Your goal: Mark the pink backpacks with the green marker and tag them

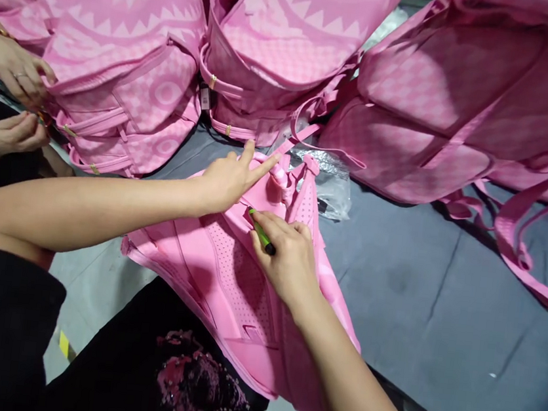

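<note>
A pink backpack (227,273) lies back side up at the table's near edge, its padded mesh panel and straps facing me. My left hand (230,177) rests flat on its upper part, fingers stretched out toward the top handle (282,177). My right hand (283,253) is closed round a small green tool with a black end (261,234), its tip pressed to the backpack just below my left hand.
Several pink patterned backpacks (122,63) are piled along the back of the grey table (441,304). Loose pink straps (517,240) trail at right. Crumpled clear plastic (331,179) lies behind the backpack. Another person's hands (14,97) work at far left.
</note>
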The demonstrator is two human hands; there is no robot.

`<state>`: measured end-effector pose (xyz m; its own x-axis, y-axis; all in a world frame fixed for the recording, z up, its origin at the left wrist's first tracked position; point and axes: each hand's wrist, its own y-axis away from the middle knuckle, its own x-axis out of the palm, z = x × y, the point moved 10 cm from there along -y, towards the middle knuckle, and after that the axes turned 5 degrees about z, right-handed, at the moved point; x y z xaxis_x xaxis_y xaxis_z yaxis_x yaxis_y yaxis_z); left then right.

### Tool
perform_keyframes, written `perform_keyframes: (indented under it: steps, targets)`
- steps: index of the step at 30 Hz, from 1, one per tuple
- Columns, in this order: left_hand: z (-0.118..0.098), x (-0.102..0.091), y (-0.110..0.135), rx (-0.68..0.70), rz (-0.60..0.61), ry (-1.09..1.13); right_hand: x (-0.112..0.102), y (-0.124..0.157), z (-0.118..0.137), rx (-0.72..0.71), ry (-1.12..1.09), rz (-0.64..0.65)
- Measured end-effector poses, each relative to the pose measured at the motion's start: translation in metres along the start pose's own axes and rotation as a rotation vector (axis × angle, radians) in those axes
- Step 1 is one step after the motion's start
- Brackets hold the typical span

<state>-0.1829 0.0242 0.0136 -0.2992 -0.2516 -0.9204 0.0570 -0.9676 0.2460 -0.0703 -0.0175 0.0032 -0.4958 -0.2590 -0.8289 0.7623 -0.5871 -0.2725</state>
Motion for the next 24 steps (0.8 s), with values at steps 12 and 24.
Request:
perform_keyframes:
  steps: [12, 24]
  targets:
    - [-0.004, 0.010, -0.016, 0.072, 0.085, -0.039, 0.011, -0.015, -0.005, 0.014, -0.199, -0.017]
    - [-0.003, 0.011, -0.014, 0.232, -0.005, 0.055, 0.009, -0.014, -0.010, -0.008, -0.289, 0.013]
